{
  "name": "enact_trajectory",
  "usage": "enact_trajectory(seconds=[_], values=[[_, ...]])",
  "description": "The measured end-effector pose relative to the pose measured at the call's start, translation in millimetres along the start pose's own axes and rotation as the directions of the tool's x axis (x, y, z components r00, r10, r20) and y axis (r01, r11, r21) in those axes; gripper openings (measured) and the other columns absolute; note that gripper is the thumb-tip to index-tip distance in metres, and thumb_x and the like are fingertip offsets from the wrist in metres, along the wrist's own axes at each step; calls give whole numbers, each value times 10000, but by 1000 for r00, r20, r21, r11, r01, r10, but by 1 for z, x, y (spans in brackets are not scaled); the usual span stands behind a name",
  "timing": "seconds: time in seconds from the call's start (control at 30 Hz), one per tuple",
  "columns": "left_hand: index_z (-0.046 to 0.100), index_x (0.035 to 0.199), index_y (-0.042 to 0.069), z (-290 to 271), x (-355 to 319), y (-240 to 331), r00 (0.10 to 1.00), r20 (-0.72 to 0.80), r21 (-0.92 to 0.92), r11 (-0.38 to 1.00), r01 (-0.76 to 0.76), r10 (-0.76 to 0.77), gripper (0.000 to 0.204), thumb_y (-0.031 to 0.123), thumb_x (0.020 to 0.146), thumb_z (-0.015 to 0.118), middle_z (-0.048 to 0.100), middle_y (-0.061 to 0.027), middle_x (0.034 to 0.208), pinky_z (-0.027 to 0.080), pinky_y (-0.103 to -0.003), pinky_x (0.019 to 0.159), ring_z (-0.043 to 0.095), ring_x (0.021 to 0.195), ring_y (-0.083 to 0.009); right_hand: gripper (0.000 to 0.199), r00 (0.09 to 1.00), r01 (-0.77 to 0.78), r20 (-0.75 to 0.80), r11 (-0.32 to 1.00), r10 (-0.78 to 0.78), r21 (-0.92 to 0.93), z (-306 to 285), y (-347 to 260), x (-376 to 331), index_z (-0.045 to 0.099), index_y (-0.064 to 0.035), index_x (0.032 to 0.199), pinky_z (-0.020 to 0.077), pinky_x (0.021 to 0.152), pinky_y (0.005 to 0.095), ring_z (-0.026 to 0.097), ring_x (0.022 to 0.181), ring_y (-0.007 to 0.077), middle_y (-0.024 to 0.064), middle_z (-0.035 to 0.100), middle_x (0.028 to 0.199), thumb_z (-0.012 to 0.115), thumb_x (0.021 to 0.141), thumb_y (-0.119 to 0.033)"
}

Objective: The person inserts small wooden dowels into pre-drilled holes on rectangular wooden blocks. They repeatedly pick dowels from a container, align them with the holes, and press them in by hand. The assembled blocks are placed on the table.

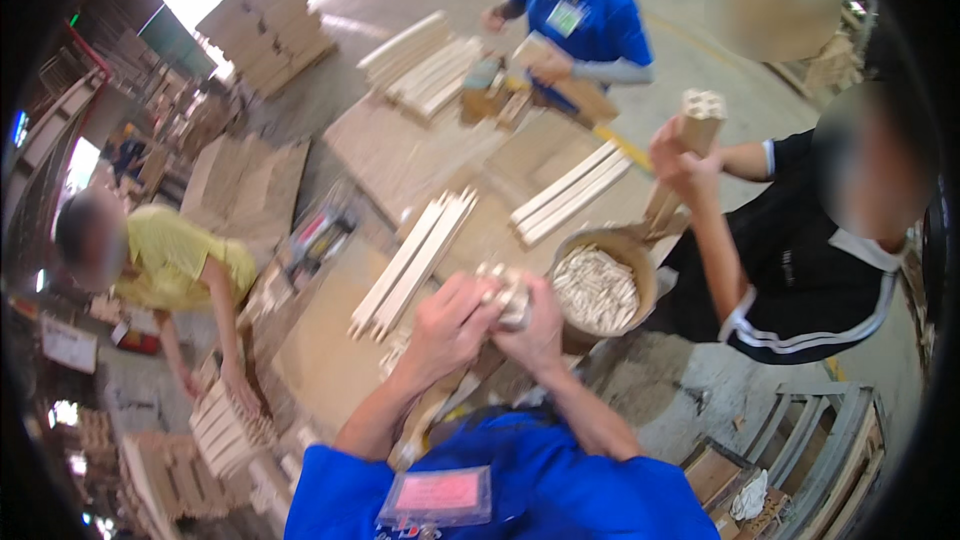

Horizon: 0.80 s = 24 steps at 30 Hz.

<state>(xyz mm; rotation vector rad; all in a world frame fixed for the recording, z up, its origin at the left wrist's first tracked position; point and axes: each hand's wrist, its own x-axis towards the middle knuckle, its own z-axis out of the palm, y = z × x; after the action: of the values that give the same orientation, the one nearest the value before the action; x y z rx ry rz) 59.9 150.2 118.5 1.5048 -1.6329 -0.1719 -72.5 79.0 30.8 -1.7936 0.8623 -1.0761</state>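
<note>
Dowels (512, 292) are gripped at lower centre by the fingers of both the left hand (447, 325) and right hand (537, 330), seemingly mid-insertion; firm, aligned pressing is judged needed next.

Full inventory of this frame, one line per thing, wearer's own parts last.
wooden block: one, pale, gripped between both hands
bowl of dowels: one, brown with pale pegs, right of the hands
slat bundles: several, pale, on the worktable
worktable: one, tan, centre
co-workers: three; yellow shirt left, blue shirt top, black shirt right holding a drilled post
pallet: one, grey, lower right
left hand: on the block
right hand: on the block
</note>
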Motion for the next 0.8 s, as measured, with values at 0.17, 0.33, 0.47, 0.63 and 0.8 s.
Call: enact_trajectory(seconds=[0.17,0.33,0.47,0.63,0.8], values=[[674,1064,-2,-20,-109,-79,548,-490,-716,671,191,-678,202,184,1007,621,543,22,793,421,-216,541,498,619,-59,600,975,-223,139,808,175,545,-44,-69,22,553,-32,1284,550,925,405,666,1044,254,109,653,1119,849,767,-103],[560,1311,42,48,-196,-101,638,-283,-627,642,442,-716,520,346,928,736,557,-98,1200,486,-348,864,548,1042,-193,545,941,-269,215,194,260,943,-55,-76,38,503,-37,1359,493,1070,487,627,1162,305,143,613,1251,748,886,-148],[475,1411,61,59,-131,-10,677,-457,-777,629,11,-577,652,342,892,751,505,-140,1337,385,-429,1043,476,1228,-263,557,844,-421,442,-137,304,897,3,-56,26,528,-49,1333,484,1084,491,631,1163,310,139,642,1244,750,916,-343],[395,1490,45,-10,-64,19,656,-658,-663,698,-271,-371,786,320,841,742,466,-190,1449,312,-513,1208,430,1388,-347,757,746,-574,646,-335,163,747,50,-60,1,396,-49,1483,405,1146,470,509,1349,268,131,560,1410,714,942,-472],[466,1393,-48,-55,-2,36,709,-649,-527,835,-157,-277,697,226,810,733,566,-205,1313,437,-488,1123,555,1256,-339,629,590,-807,806,18,41,590,41,-16,-32,439,-76,1430,480,1080,471,596,1257,278,129,612,1347,683,977,-437]])
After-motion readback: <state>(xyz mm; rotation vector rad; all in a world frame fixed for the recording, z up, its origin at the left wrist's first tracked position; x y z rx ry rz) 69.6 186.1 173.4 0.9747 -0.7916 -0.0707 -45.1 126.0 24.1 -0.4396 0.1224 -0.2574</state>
